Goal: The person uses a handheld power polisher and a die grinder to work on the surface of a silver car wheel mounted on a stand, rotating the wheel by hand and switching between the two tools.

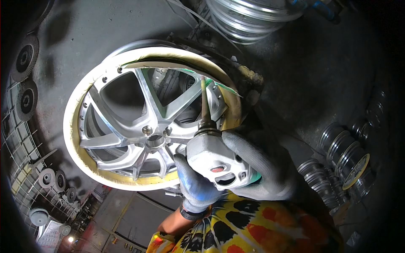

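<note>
Head view: silver alloy wheel [159, 120] sits center-left, face toward the camera, its outer lip wrapped in a cream masking band [72, 126]. Spoke windows give gaps inside the rim; to its left, a stretch of grey concrete-like surface [90, 25] separates it from the wire-grid rack [33, 145]. Tightest spot is upper right, where a cream, green-edged strip [168, 65] crosses the opening just below the band. Right hand [272, 168], dark grey glove, is curled round the right side of a white-and-grey handheld power tool [206, 154]. Left hand [196, 183], blue-grey glove, grips it from lower left, thumb up along the casing; its other fingers are mostly hidden. Slender tan shaft [205, 103] points up from the tool over the upper-right spoke, tip near the strip; can't tell if it's touching. Dark, yellow-smeared block [251, 75] backs the wheel's upper right edge, limiting that side. Round abrasive discs [26, 58] line the rack. Stacked silver rims [255, 19] stand beyond the wheel at top; more bare metal rims [348, 158] are piled at right, well apart.
</note>
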Available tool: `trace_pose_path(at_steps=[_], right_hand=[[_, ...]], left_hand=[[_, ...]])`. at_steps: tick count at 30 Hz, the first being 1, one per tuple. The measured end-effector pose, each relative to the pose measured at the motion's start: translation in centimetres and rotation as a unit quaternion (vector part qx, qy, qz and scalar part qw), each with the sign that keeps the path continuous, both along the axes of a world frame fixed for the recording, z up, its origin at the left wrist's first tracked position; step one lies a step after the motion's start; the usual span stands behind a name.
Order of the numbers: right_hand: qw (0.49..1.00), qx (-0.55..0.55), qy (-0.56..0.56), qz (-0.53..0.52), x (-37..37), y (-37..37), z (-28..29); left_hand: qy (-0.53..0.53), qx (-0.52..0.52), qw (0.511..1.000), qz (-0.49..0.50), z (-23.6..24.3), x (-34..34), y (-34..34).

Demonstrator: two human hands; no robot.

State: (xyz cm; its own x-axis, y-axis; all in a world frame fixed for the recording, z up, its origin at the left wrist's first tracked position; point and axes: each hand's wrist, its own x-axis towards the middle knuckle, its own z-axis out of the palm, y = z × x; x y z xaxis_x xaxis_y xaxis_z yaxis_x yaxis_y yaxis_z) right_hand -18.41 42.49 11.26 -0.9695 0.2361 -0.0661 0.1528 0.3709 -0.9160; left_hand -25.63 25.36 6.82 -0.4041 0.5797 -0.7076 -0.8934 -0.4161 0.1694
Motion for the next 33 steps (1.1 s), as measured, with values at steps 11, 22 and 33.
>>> trace_pose_path(at_steps=[11,22,33], right_hand=[[0.999,-0.004,0.009,-0.04,0.2,-0.1,-0.2],[0.998,-0.021,-0.005,-0.06,0.0,0.0,0.6],[0.998,-0.01,-0.022,-0.054,0.2,-0.3,0.4]], left_hand=[[0.002,0.013,1.0,-0.01,0.5,-0.5,0.7],[-0.052,0.047,0.998,0.001,0.9,-0.9,0.5],[-0.046,0.029,0.998,-0.006,0.9,-0.6,-0.1]])
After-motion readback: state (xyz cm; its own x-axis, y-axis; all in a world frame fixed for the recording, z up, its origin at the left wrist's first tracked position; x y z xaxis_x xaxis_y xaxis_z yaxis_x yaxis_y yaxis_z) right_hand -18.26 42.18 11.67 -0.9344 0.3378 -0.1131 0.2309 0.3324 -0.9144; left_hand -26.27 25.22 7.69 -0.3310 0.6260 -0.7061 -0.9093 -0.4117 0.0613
